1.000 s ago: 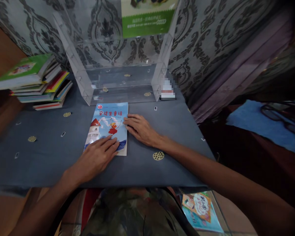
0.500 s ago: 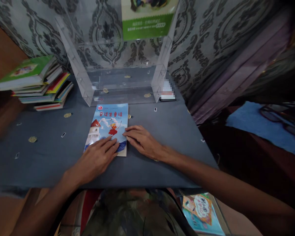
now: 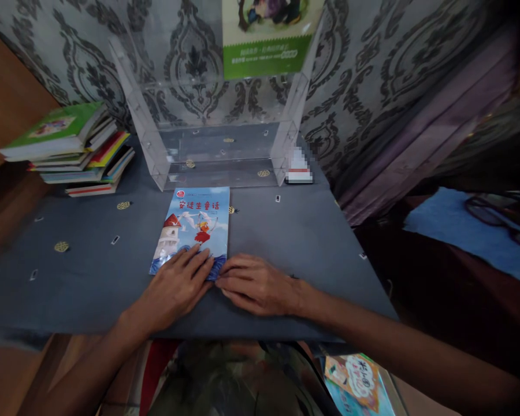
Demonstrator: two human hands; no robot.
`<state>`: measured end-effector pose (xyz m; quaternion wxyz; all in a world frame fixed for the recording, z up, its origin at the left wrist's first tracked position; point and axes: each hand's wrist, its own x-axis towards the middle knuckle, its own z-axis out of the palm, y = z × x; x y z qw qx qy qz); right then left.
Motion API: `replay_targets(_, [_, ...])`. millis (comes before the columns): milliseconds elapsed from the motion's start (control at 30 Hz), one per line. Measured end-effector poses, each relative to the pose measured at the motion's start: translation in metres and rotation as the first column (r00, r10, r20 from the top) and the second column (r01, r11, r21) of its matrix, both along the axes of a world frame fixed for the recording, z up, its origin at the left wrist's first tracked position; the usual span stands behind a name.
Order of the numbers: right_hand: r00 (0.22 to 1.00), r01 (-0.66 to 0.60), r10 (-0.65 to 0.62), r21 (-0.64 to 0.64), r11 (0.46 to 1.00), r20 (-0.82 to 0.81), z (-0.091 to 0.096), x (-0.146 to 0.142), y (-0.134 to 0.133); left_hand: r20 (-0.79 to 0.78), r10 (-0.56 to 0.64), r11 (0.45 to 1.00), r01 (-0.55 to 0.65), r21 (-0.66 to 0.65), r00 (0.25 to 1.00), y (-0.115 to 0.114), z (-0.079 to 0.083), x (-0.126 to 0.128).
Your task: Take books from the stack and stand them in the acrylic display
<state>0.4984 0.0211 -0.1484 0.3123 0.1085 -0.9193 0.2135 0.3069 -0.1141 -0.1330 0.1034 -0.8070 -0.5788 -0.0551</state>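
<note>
A blue children's book (image 3: 199,222) lies face up on the cloth-covered table, with a red-roofed tower and a figure in red on its cover. My left hand (image 3: 179,280) rests flat across the lower part of that cover, fingers stretched out. At the book's bottom right corner, my right hand (image 3: 255,283) has its fingers bent and pressed together on the edge. What the right fingertips pinch is partly hidden. Just beyond the book stands a clear acrylic book stand (image 3: 223,173), holding a green-and-cream book (image 3: 266,58) high up.
To the left, a stack of books (image 3: 69,150) sits on the dark grey tablecloth (image 3: 91,294). A blurred-out white item (image 3: 299,173) is beside the stand's right foot. Low on the right are a blue cloth (image 3: 442,222) with glasses and, below the table, more books (image 3: 359,384).
My right hand has slid down the book's right edge toward its lower corner. The left hand still lies on the cover, and the view has shifted slightly.
</note>
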Motion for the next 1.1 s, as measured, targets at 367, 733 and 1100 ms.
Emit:
replay_targets(367, [0.999,-0.021,0.019,0.075,0.997,0.034,-0.004,0.001,-0.002,-0.012,0.005,0.998,-0.006,-0.068,1.000,0.022,0.011,-0.003])
replay_targets(733, [0.999,-0.053,0.053,0.035,0.998,0.007,-0.003,0.001,-0.002,-0.033,0.037,0.994,-0.040,-0.100,0.999,0.108,0.010,-0.012])
replay_targets(1100, [0.994,-0.060,0.060,-0.004,0.998,0.088,-0.007,0.001,-0.002,0.012,0.042,0.998,-0.041,-0.057,0.999,0.135,0.002,-0.022])
